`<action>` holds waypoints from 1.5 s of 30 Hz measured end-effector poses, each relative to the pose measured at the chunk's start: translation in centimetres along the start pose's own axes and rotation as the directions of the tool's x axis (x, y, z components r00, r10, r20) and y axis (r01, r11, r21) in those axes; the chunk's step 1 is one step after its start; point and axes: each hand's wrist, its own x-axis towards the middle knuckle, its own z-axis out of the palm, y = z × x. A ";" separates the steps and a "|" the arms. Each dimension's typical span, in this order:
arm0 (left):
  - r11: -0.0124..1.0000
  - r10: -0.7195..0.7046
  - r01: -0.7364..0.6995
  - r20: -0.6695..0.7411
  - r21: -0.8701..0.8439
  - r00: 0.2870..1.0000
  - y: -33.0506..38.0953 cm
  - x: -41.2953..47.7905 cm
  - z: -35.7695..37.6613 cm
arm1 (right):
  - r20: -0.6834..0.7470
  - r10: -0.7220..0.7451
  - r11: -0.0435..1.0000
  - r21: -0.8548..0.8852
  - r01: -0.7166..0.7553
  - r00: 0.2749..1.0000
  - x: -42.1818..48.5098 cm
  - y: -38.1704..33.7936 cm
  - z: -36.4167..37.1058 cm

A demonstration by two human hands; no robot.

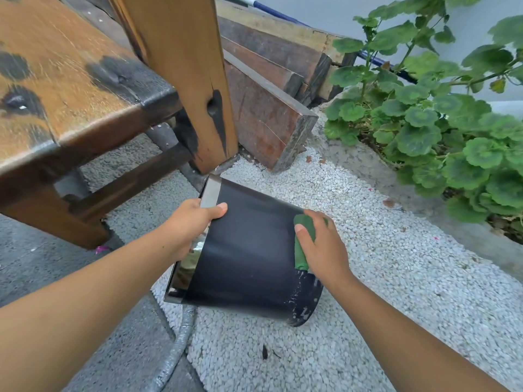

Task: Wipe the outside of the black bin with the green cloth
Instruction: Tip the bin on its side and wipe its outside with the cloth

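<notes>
The black bin [249, 256] is tipped on its side over white gravel, its shiny metal rim pointing left and its scuffed base to the lower right. My left hand [192, 224] grips the rim, thumb on the outer wall and fingers inside the opening. My right hand [322, 247] presses the folded green cloth [304, 241] flat against the bin's outer wall near the base end. White speckles mark the bin's bottom edge.
A worn wooden bench [70, 103] and its upright post [186, 77] stand just left of and behind the bin. Stacked timber planks [268, 103] lie behind. Leafy green plants [441, 123] fill the right. A grey hose [175, 349] curves under the bin.
</notes>
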 end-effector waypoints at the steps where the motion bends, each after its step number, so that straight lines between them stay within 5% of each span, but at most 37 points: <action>1: 1.000 0.008 -0.008 0.006 0.003 1.000 0.0 0.0 0.0 | -0.008 0.001 1.000 -0.001 -0.001 1.000 -0.6 0.1 0.1; 15: 0.996 -0.036 0.034 0.016 0.077 0.999 -0.7 -0.5 -0.9 | -0.153 -0.091 0.995 0.021 0.095 0.984 -8.1 0.4 2.5; 18: 0.993 -0.058 0.046 0.116 0.104 0.992 -0.2 -1.0 -1.3 | -0.153 -0.077 0.995 0.045 0.085 0.985 -8.6 0.7 2.5; 21: 0.992 -0.099 0.061 0.380 0.112 0.920 -0.1 -1.7 -2.3 | -0.157 -0.024 0.996 0.085 0.037 0.987 -8.4 1.3 2.0; 24: 0.938 -0.218 0.002 0.584 0.347 0.782 -1.9 -2.7 -2.8 | -0.162 0.007 0.985 0.169 0.021 0.987 -8.4 2.0 1.4; 27: 0.857 -0.371 -0.010 0.629 0.516 0.684 -3.8 -3.9 -2.5 | -0.154 0.020 0.975 0.220 0.015 0.988 -8.5 2.2 1.2; 34: 0.918 -0.189 -0.067 0.580 0.391 0.793 -3.1 -5.0 -2.9 | -0.103 0.083 0.971 0.232 -0.057 0.991 -6.3 0.6 -0.2; 38: 0.973 -0.075 -0.033 0.450 0.227 0.890 -0.3 -4.9 -2.6 | 0.079 0.189 0.945 0.255 -0.204 0.979 -2.8 -1.6 -3.2; 42: 0.999 -0.017 0.008 0.274 0.034 0.962 2.9 -5.2 -2.6 | 0.429 0.283 0.921 0.129 -0.369 0.858 1.6 -3.5 -5.5; 45: 0.995 0.048 -0.055 0.081 0.084 0.996 4.5 -4.7 -2.5 | 0.533 0.367 0.879 0.070 -0.472 0.762 3.7 -4.7 -5.7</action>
